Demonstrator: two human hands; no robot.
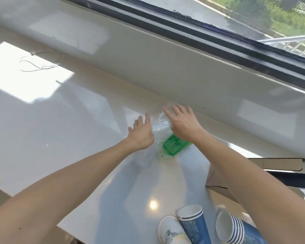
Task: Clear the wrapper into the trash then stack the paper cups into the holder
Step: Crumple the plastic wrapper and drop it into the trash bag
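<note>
The left hand (pixel 141 133) and right hand (pixel 182 123) are spread wide, fingers splayed, on either side of a crumpled clear plastic wrapper with green print (pixel 165 136), lying on the glossy white counter (pixel 77 120). Blue-and-white paper cups (pixel 194 226) are tipped nearby.

Bright window daylight, glare patches, soft blur.

Hidden and cut off

Wrapper (pixel 163 136) partly covered by right hand (pixel 183 124); print blurred; paper cups (pixel 192 226) cropped by bottom edge; cardboard box (pixel 218 180) behind forearm.
</note>
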